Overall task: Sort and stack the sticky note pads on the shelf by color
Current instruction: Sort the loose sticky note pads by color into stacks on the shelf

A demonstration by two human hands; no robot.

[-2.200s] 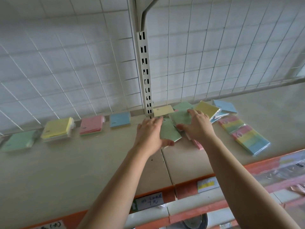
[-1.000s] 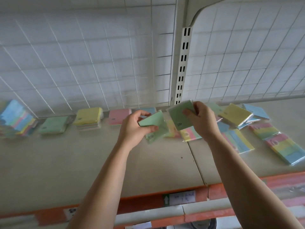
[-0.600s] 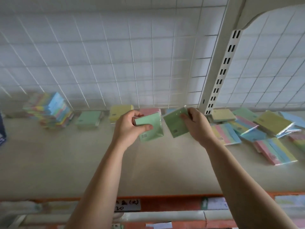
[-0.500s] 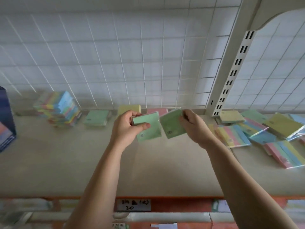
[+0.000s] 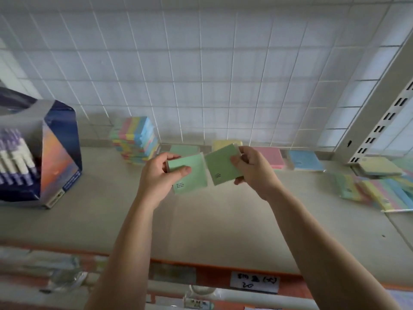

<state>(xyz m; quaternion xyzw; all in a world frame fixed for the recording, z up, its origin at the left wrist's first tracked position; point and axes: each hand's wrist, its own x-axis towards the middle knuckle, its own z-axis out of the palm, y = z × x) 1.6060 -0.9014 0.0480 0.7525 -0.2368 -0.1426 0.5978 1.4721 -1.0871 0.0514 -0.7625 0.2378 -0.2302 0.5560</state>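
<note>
Both hands had moved leftward along the shelf (image 5: 201, 222) | left hand (image 5: 159, 176) gripped pale green pad (image 5: 193, 175) | right hand (image 5: 253, 172) pinched darker green pad (image 5: 220, 167), tilted, above shelf's middle

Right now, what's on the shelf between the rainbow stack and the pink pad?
In the head view, a green pad and a yellow pad lie between the rainbow stack and the pink pad.
</note>
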